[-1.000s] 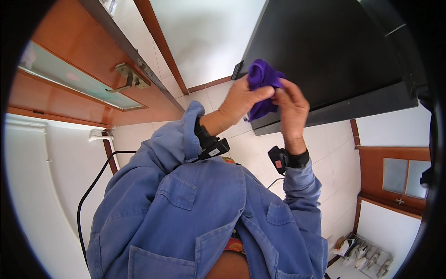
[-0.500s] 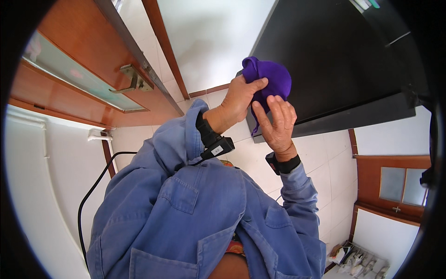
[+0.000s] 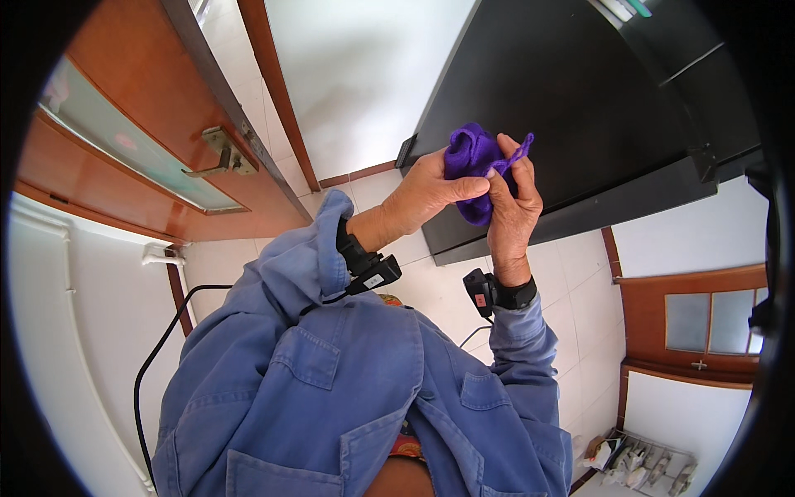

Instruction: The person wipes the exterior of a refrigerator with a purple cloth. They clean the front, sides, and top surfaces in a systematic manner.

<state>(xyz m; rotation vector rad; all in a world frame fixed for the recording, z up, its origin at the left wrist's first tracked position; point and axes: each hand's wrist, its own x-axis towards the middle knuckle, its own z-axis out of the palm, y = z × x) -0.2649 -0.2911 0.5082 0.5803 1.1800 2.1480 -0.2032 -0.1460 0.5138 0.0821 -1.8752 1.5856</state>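
Note:
A soft purple cloth (image 3: 472,153) is bunched up between my two hands, in front of the black surface. My left hand (image 3: 422,195) grips its left side, the thumb lying across the front. On the right, my right hand (image 3: 513,195) pinches a thin twisted edge of the cloth between thumb and fingers, and a narrow end sticks out past the fingertips. The thumbs almost meet. How the cloth is folded inside the hands is hidden.
A large black panel-like surface (image 3: 563,99) fills the far right, with a raised ledge along its near side. At the left stands an open wooden door (image 3: 166,99) with a metal handle (image 3: 222,157). A black cable (image 3: 153,348) runs beside my left sleeve. Lower right, a rack (image 3: 654,464) holds bags.
The cloth was spread out and hung from my left hand; now it is gathered into a bundle. My right hand was open beside it and has closed on its edge.

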